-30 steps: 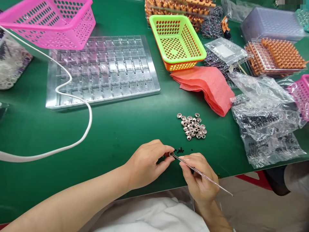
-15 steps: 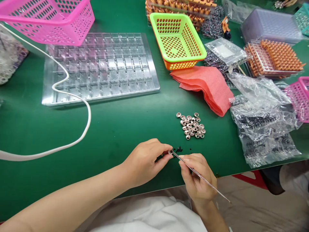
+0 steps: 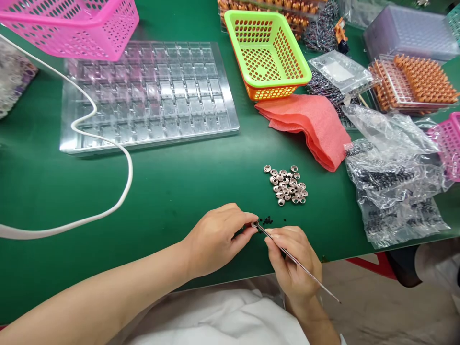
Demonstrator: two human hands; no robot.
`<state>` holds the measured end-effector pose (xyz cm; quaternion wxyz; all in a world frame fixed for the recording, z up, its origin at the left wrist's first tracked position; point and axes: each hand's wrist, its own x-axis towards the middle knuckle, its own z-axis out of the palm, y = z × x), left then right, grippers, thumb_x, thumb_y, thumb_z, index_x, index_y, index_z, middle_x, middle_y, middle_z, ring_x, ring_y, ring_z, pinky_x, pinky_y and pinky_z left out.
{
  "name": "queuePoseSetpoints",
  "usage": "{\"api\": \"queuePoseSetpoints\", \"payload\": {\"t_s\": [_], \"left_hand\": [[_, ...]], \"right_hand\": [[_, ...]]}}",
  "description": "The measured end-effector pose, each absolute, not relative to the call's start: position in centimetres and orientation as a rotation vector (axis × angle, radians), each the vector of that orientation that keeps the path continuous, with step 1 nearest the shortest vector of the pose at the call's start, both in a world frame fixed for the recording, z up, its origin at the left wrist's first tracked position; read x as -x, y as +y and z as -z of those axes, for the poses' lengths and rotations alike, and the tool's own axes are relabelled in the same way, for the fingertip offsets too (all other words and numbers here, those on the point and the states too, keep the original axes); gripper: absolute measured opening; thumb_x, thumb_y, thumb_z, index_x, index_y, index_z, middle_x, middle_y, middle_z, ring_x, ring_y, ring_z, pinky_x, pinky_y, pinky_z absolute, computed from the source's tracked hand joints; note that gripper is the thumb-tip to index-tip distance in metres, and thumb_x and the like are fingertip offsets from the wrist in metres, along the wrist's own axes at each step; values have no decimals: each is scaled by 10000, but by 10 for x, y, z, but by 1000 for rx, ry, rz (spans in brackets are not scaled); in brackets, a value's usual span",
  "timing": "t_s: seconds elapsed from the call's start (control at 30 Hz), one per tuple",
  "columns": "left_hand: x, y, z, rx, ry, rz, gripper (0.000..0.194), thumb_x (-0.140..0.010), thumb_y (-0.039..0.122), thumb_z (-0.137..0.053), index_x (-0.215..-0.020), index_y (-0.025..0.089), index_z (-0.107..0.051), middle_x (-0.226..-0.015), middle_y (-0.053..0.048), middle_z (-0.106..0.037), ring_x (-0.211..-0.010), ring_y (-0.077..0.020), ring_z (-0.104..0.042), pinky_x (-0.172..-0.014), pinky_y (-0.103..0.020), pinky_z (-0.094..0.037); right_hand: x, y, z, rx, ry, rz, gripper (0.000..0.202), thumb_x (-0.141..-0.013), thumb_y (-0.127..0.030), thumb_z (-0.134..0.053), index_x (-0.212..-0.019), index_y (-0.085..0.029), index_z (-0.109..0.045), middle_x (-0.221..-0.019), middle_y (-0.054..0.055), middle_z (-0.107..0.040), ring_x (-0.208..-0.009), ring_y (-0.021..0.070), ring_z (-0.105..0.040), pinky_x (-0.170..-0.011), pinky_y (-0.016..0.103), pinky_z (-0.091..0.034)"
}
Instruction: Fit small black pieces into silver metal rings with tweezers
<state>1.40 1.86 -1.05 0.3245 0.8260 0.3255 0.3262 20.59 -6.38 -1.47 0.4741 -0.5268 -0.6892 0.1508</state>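
Between thumb and forefinger, my left hand [image 3: 219, 237] pinches a small round metal cup [image 3: 254, 224] above the green table. My right hand [image 3: 296, 261] grips a thin metal rod [image 3: 305, 269], whose upper end meets the cup; its other end points down to the right. Tiny black pieces [image 3: 267, 220] lie on the table just beyond the fingertips. Farther back is a loose group of similar silver cups [image 3: 286, 186], many with their openings showing.
A clear tray [image 3: 151, 96] lies behind at left, under a pink basket [image 3: 79, 28]. A white cable [image 3: 130, 177] curves across the left. Green basket [image 3: 266, 52], red cloth [image 3: 312, 124] and plastic bags [image 3: 398, 191] stand at back and right.
The view has shifted slightly, so the background sits a little differently. Both hands keep nearly the same pose, with the rod still at the cup.
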Motion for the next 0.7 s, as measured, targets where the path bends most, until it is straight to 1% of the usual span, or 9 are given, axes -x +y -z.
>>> {"api": "queuePoseSetpoints", "payload": {"t_s": [0.2, 0.33, 0.47, 0.7], "left_hand": [[-14, 19, 11, -2168, 855, -854, 94, -959, 145, -661, -1050, 138, -686, -770, -30, -748, -673, -155, -648, -616, -258, -535], [-14, 17, 11, -2163, 861, -873, 81, -966, 155, -654, -1042, 148, -681, -768, -24, -746, -668, -148, -646, -620, -253, -536], [-14, 17, 11, -2159, 869, -869, 78, -977, 178, -642, -1037, 152, -684, -763, -21, -740, -666, -145, -650, -614, -246, -536], [-15, 17, 11, -2135, 876, -847, 75, -959, 169, -672, -1024, 138, -690, -742, -12, -717, -662, -146, -634, -615, -243, -519]], "right_hand": [[-206, -63, 15, 1276, -1702, -376, 395, -883, -30, -690, -1220, -223, -623, -1003, 72, -772, -854, 191, -749, -721, 365, -645], [-205, -62, 14, 1295, -1709, -371, 368, -900, -58, -680, -1209, -249, -624, -999, 60, -776, -836, 186, -747, -716, 367, -644], [-205, -62, 12, 1293, -1708, -369, 358, -901, -64, -679, -1201, -250, -626, -1002, 61, -776, -837, 186, -747, -715, 366, -645], [-204, -63, 13, 1271, -1682, -373, 391, -879, -30, -690, -1210, -227, -627, -1019, 73, -769, -856, 189, -743, -715, 368, -644]]}}
